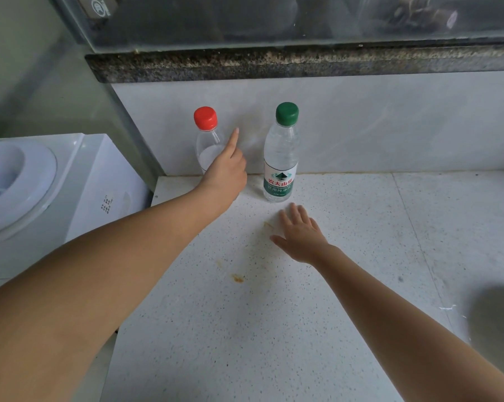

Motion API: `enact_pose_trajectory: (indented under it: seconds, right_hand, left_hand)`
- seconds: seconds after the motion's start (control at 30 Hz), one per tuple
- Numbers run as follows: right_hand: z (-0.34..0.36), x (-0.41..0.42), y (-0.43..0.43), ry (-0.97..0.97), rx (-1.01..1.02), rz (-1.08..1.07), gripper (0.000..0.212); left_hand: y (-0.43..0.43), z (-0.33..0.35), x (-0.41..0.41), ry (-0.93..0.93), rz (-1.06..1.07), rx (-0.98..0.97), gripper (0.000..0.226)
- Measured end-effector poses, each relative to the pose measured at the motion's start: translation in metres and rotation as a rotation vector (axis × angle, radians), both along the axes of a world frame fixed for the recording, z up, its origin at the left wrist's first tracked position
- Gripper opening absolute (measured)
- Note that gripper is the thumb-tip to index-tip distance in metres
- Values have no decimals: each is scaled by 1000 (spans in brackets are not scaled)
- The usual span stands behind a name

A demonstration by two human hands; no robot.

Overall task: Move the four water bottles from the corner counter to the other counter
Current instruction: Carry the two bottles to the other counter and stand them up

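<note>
Bottles: 2 in view, red cap point(205, 117) and green cap point(287, 113), both upright at the bench's point(274, 314) back edge by the wall, red nearest the left corner.
Left hand point(226, 169): wrapped round the red-capped one, index finger raised off it.
Right hand point(300, 232): fingers spread flat on the bench, empty, just before the green-capped one.
Risk: a loose 1-hand grip might have let the part-filled bottle slip or knock its neighbour.

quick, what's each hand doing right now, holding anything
Left hand: wrapped around the red-capped bottle, index finger raised.
Right hand: open, flat, fingers spread, holding nothing, just short of the green-capped bottle.
</note>
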State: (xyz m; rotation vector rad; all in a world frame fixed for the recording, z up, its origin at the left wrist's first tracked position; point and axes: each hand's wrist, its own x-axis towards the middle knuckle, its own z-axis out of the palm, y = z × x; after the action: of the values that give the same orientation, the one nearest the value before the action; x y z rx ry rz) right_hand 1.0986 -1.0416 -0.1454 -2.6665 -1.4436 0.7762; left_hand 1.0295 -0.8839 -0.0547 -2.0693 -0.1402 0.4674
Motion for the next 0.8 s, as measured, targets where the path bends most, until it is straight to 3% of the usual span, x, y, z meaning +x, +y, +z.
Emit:
enact_pose_trajectory:
  seconds: [0.17,0.33,0.47,0.67,0.8]
  right_hand:
    - [5,3,-3,13,34,-3,66]
    - [10,3,-7,17,57,7,60]
    - [19,1,-13,26,85,-12,51]
    - [43,1,-32,-39,168,-85,43]
    - [68,-4,-46,-106,293,-63,41]
  left_hand:
    - [-2,4,-4,-117,-22,-61,28]
    - [-13,8,-20,-476,-160,-191,23]
    - [-25,-13,-36,-774,-188,-537,27]
    - [-41,-12,-67,-1005,199,-820,16]
    - [-45,0,-86,-1089,383,-881,29]
